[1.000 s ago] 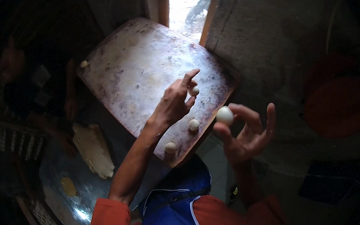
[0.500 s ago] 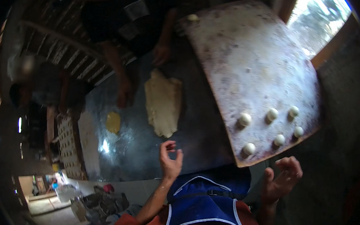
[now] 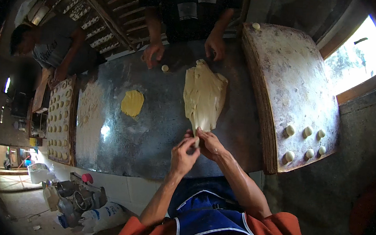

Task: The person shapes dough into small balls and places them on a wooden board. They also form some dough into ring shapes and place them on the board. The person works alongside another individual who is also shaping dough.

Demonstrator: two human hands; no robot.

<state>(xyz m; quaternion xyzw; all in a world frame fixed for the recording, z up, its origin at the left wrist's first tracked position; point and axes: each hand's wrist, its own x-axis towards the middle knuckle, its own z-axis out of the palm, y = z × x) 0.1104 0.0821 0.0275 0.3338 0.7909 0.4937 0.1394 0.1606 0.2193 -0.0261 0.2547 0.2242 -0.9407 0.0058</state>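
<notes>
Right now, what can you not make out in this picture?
Head view: narrow end of the dough, partly hidden by the left hand and right hand.
Head view: head of the person opposite, cut off by the top edge.
Head view: texture of rounds on the left tray, too small.

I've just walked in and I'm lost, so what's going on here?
The person's left hand and right hand hold the drawn-out near end of the dough on the table. A yellow lump lies to its left. Across the table are a co-worker's hands, with a ball beside one. Six balls sit on the near end of the board at right.
</notes>
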